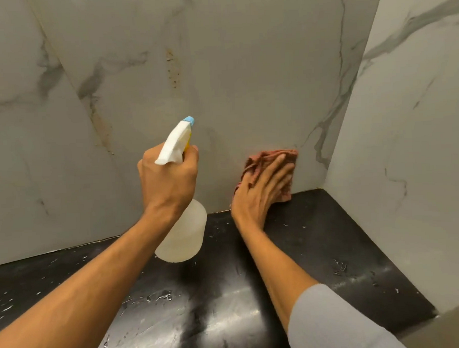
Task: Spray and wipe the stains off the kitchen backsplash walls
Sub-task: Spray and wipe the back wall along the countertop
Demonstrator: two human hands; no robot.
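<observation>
left hand (pixel 167 177) grips spray bottle (pixel 182 229) — right hand (pixel 263 188) presses cloth (pixel 268 158)

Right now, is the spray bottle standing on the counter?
No, the left hand holds the spray bottle in the air above the black counter.

Bare left forearm (pixel 78 296), grey sleeve (pixel 329 323) on right arm

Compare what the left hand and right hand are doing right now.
The left hand is curled around the spray bottle, held in the air; the right hand lies flat, pressing the reddish cloth on the backsplash. The left forearm is bare; the right wears a grey sleeve. Both reach toward the backsplash.
</observation>
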